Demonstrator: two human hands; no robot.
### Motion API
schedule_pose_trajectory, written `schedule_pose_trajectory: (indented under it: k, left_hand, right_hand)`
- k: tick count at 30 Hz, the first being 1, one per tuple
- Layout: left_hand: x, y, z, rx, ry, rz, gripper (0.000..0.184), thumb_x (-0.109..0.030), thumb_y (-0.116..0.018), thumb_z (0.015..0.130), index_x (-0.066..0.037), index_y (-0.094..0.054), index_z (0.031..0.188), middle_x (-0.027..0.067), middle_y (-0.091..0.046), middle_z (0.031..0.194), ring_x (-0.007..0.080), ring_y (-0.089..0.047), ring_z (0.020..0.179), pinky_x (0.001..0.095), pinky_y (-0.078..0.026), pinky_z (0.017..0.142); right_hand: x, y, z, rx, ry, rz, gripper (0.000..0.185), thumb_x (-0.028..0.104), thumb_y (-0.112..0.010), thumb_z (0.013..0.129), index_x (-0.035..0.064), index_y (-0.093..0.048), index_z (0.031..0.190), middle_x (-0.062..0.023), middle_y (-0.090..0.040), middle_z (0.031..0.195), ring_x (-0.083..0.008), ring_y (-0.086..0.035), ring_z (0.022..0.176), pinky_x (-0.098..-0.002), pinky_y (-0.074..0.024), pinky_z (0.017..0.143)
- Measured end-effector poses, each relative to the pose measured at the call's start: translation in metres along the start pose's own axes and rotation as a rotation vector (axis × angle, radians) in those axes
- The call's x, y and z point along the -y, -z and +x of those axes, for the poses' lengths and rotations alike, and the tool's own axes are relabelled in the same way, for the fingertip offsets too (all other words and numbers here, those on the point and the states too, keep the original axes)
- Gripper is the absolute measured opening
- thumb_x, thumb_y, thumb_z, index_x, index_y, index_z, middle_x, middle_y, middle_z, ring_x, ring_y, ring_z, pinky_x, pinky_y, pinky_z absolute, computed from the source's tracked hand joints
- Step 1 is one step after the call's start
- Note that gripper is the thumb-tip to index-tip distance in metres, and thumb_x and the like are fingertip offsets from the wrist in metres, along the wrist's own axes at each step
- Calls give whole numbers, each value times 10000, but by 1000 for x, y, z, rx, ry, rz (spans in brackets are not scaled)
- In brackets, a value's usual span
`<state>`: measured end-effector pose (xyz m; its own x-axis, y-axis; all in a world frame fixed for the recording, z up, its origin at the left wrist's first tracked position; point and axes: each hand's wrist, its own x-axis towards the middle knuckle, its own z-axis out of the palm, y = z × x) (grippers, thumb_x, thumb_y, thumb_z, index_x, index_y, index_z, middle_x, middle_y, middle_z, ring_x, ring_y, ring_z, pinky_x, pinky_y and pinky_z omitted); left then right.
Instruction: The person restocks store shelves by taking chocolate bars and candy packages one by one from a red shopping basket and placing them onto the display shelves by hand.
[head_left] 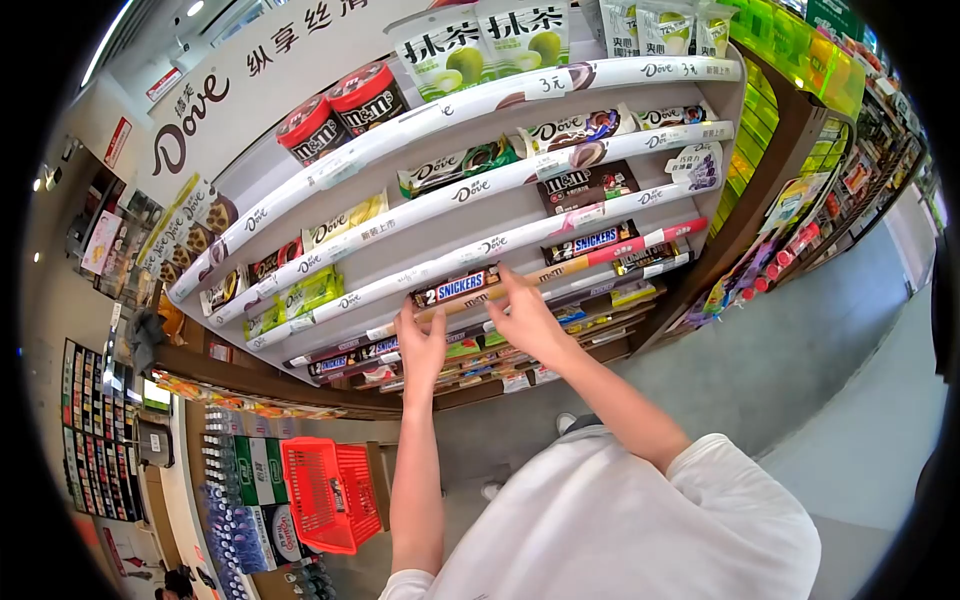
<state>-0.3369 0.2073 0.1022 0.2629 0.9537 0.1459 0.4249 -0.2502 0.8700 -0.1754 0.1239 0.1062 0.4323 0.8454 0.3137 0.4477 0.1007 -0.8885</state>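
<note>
A brown Snickers bar (457,287) lies lengthwise along a shelf of the curved candy rack, its label facing me. My left hand (422,345) grips its left end, thumb and fingers closed around the corner. At the right end my right hand (530,315) pinches the wrapper. Whether the bar rests on the shelf or is slightly lifted, I cannot tell. Farther right on the same tier sits a second Snickers pack (590,242). Above it stands a brown M&M's box (588,187).
Dove-labelled shelf rails (480,187) curve across the rack. Red M&M's tubs (367,95) and green matcha bags (440,50) stand on top. A red shopping basket (330,495) is at lower left, near stacked bottles (225,490). Grey floor (790,370) extends to the right.
</note>
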Motion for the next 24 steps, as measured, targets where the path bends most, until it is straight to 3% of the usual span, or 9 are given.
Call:
schedule_pose_trajectory:
  k: [2,5,11,13,15,17,20,23,24]
  left_hand:
    - [7,-2,5,-10,-33,75,597,-179,-598,830,105,-338,1287,201,-423,1139,169,-565,739,287,-482,646]
    - [-6,-2,3,2,-21,148,619,-172,-598,824,98,-316,1303,222,-411,1150,183,-547,712,302,-468,712]
    - [-28,-9,-21,-135,-125,176,529,-88,-577,812,73,-355,1265,245,-385,1180,243,-559,809,334,-465,761]
    - [-35,-21,-31,-223,-435,358,509,-64,-591,805,28,-378,1258,207,-379,1218,242,-527,855,337,-448,791]
    - [-53,-37,-41,-48,-557,358,529,-41,-600,791,12,-368,1263,195,-351,1246,225,-533,797,315,-464,760]
    - [-73,-63,-52,144,-431,100,531,-24,-595,792,14,-360,1266,191,-334,1257,207,-544,771,299,-474,737]
    - [-85,-98,-52,268,-383,-26,584,-32,-597,797,11,-309,1303,213,-302,1307,201,-567,736,297,-481,734]
    - [-92,-120,-42,320,-318,-46,620,-38,-592,799,7,-272,1328,232,-261,1347,207,-573,708,301,-483,730]
    - [-92,-124,-38,331,-330,-2,634,-49,-589,799,22,-254,1333,246,-263,1350,210,-576,684,304,-486,719]
  right_hand:
    - [6,-4,3,53,-18,-50,526,86,-570,796,-157,-373,1219,-323,-444,1200,-346,-605,883,-377,-472,813]
    - [18,-9,5,35,-61,-127,504,71,-547,785,-159,-375,1200,-313,-484,1098,-461,-480,1034,-418,-420,888]
    - [5,0,-1,-171,121,-191,424,68,-555,777,-118,-451,1143,-300,-494,1091,-442,-500,1011,-420,-418,895]
    - [11,33,-5,-235,40,-70,343,51,-559,772,-78,-513,1086,-276,-510,1098,-406,-522,994,-409,-424,890]
    - [-6,63,-9,-384,1,-104,262,35,-563,767,-51,-566,1014,-235,-562,1040,-366,-547,951,-404,-433,861]
    - [-31,98,-9,-505,61,-323,250,44,-574,770,-47,-582,1002,-210,-600,951,-336,-588,830,-397,-465,772]
    - [-26,136,-8,-438,-251,-258,319,77,-602,774,-64,-565,1058,-230,-607,942,-315,-593,624,-355,-483,618]
    - [-54,145,-1,-418,-142,-372,379,100,-595,777,-97,-527,1094,-268,-556,1077,-389,-567,942,-408,-444,841]
    - [-60,145,1,-423,-144,-374,379,100,-595,777,-97,-527,1094,-268,-556,1077,-389,-567,942,-408,-444,841]
